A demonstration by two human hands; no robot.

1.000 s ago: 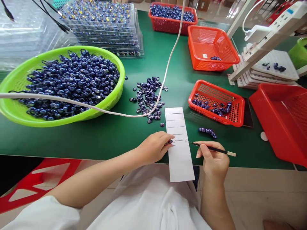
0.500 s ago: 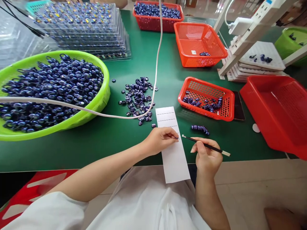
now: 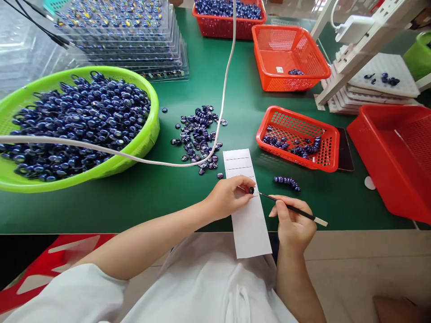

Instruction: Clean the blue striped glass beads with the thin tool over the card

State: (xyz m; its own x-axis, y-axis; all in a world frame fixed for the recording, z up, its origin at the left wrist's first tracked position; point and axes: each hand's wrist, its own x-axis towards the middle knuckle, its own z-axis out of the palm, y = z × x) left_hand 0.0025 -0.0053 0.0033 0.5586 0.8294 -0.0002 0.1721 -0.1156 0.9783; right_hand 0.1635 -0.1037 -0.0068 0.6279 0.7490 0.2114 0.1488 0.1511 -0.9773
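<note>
My left hand (image 3: 232, 194) pinches a small dark round piece (image 3: 251, 190) between thumb and fingers, above a ruled white paper strip (image 3: 251, 229). In my right hand (image 3: 294, 220) is a slim black stick tool (image 3: 298, 210) with a pale rear end, held like a pen. Its thin tip points left, close to the round piece; whether they touch I cannot tell. A curved row of shiny dark purple pieces (image 3: 287, 181) lies beyond my right hand. Past my left hand spreads a loose heap of similar pieces (image 3: 197, 132).
A green basket (image 3: 155, 112) full of dark looped pieces stands left. Stacked clear trays (image 3: 183, 67) are behind it. Red baskets (image 3: 332, 163) line the right, beside a large red bin (image 3: 377, 166). A white cable (image 3: 224, 85) hangs across the table. A white post (image 3: 350, 67) rises at right.
The round piece in my left hand has turned so its dark face shows. The stick's tip has come closer to it. The whole view has shifted slightly.
</note>
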